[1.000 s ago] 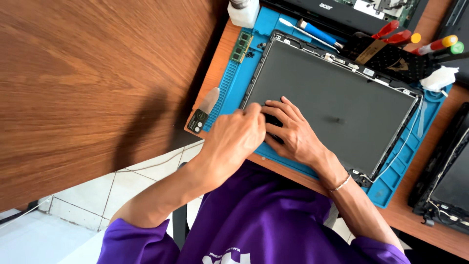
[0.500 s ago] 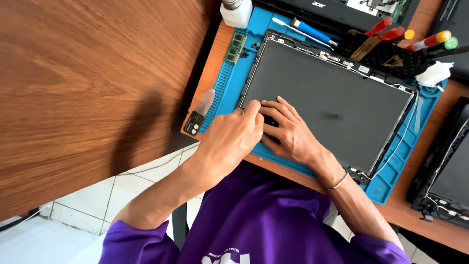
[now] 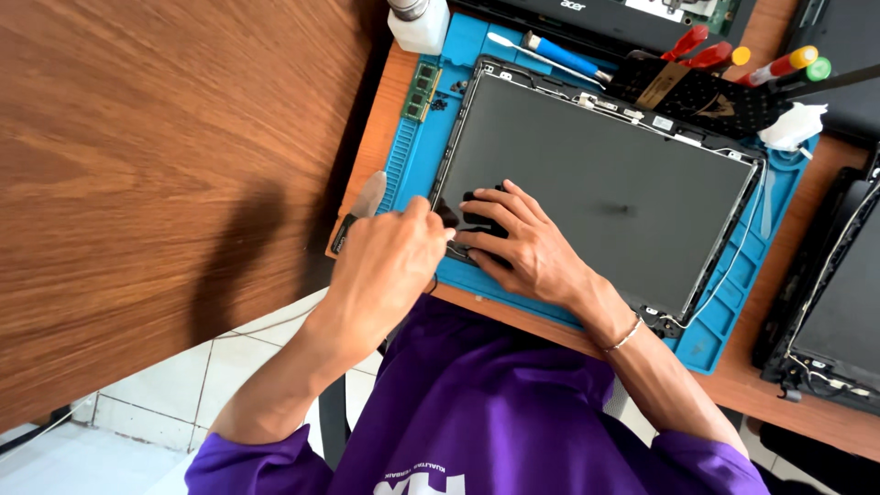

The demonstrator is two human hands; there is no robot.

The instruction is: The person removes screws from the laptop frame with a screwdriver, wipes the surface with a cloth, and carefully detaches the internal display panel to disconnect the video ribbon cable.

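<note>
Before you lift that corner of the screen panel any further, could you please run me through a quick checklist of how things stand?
1. Right hand flat on the screen panel, steadying it: ok.
2. Left hand at the panel's near corner; whether it grips a tool: cannot tell.
3. Panel lies within the blue mat: ok.
4. White cable runs close along the panel's edge, may snag: not ok.
5. Memory stick sits apart from the hands: ok.

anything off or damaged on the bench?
Nothing looks damaged. The laptop screen panel lies flat on the blue mat, both hands at its near corner. Only oddities: a loose white cable along its right edge, and a memory stick lying loose.
</note>
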